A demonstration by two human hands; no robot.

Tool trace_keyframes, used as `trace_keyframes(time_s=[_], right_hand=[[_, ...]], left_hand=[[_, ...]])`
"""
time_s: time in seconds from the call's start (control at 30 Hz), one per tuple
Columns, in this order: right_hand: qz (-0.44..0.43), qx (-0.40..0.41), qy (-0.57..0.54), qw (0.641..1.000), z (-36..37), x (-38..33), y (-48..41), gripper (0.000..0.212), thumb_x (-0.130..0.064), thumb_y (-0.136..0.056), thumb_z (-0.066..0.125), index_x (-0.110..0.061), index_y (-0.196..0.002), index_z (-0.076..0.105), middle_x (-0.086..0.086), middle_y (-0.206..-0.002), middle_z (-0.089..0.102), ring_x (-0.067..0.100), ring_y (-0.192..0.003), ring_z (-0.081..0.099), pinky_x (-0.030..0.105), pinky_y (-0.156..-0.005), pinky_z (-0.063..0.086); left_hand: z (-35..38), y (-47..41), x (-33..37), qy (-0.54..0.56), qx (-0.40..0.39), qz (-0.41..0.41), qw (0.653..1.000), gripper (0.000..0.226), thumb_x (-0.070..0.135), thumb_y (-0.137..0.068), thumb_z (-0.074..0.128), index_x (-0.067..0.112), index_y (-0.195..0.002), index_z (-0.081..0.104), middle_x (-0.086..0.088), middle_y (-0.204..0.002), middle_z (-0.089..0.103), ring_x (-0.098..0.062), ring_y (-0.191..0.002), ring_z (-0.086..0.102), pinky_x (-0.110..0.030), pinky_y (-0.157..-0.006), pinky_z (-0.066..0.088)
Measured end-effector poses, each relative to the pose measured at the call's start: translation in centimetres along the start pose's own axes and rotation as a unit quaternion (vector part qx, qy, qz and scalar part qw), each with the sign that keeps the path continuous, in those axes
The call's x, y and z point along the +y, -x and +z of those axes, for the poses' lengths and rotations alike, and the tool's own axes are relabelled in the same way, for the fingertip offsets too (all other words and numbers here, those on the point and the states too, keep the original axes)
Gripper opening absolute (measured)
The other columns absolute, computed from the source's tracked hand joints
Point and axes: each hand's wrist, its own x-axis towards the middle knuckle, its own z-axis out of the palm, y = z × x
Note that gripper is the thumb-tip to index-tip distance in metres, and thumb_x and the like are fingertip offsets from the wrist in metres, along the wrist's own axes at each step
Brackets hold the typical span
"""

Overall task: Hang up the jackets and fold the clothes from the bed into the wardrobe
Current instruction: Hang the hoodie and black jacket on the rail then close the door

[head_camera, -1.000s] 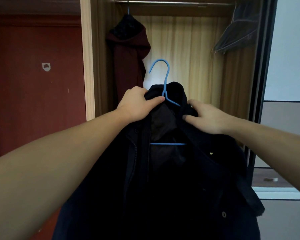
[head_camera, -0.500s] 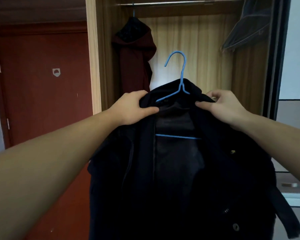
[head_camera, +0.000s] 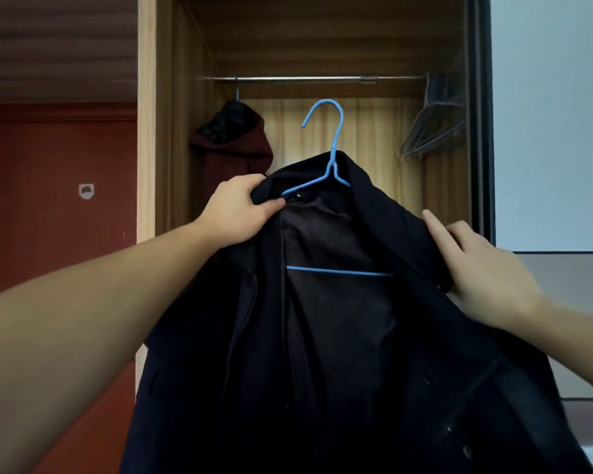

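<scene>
Now hanging: dark jacket [head_camera: 339, 336] on blue hanger [head_camera: 331, 159], left hand [head_camera: 235, 213] pinching collar, right hand [head_camera: 483, 265] loose-fingered on shoulder; hook needing lift above fingers onto rail [head_camera: 308, 78].

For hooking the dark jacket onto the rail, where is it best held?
Probably at the blue hanger neck, just under the hook, from the right. The neck stands bare above the jacket collar, the left hand already grips the left collar, and the right hand looks loose.
</scene>
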Motion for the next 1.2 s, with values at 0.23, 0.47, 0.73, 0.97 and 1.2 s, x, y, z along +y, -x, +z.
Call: trace_keyframes(time_s=[0.23,0.47,0.73,0.97,1.2], right_hand=[[0.036,0.048,-0.033,0.998,-3.0,1.4,-6.7,0.057,-0.06,-0.068,0.066,-0.02,-0.101,0.043,-0.004,-0.089,0.06,0.028,-0.072,0.059,0.037,-0.062,0.046],[0.112,0.051,-0.097,0.988,-4.1,3.5,-11.3,0.036,-0.05,-0.063,0.073,-0.037,-0.081,0.044,-0.009,-0.073,0.059,0.028,-0.072,0.056,0.035,-0.061,0.043],[0.229,0.042,-0.126,0.964,-3.3,5.2,-15.5,0.034,-0.042,-0.065,0.077,-0.025,-0.088,0.058,0.001,-0.08,0.059,0.026,-0.076,0.053,0.034,-0.068,0.041],[0.315,0.053,-0.159,0.934,-3.6,4.7,-21.5,0.031,-0.033,-0.076,0.076,-0.009,-0.094,0.069,0.014,-0.095,0.068,0.029,-0.081,0.061,0.031,-0.072,0.047],[0.339,-0.045,-0.418,0.842,-1.2,0.3,-24.3,0.031,-0.028,-0.101,0.047,-0.003,-0.086,0.057,0.017,-0.092,0.059,0.024,-0.062,0.05,0.029,-0.051,0.041]], left_hand=[[2.3,-3.3,-0.5,0.088,0.04,-0.006,0.995,0.015,0.028,-0.088,0.07,0.019,-0.1,0.07,0.005,-0.095,0.073,-0.015,-0.094,0.067,-0.036,-0.092,0.051],[5.4,-9.5,-0.6,0.015,0.066,-0.002,0.998,0.03,0.052,-0.088,0.058,0.03,-0.107,0.059,0.005,-0.108,0.067,-0.026,-0.111,0.058,-0.04,-0.097,0.041],[9.5,-12.5,1.6,-0.111,0.175,0.175,0.962,0.06,0.042,-0.083,0.061,0.037,-0.139,0.041,0.005,-0.144,0.037,-0.019,-0.136,0.028,-0.042,-0.105,0.022],[13.1,-12.7,5.2,0.171,-0.091,0.04,0.98,0.044,0.066,-0.086,0.053,0.025,-0.096,0.065,0.01,-0.092,0.063,-0.016,-0.097,0.06,-0.032,-0.083,0.043],[17.1,-15.4,6.4,0.554,-0.251,-0.14,0.782,0.073,0.067,-0.066,0.072,0.022,-0.123,0.067,-0.003,-0.11,0.074,-0.024,-0.102,0.07,-0.043,-0.099,0.051]])
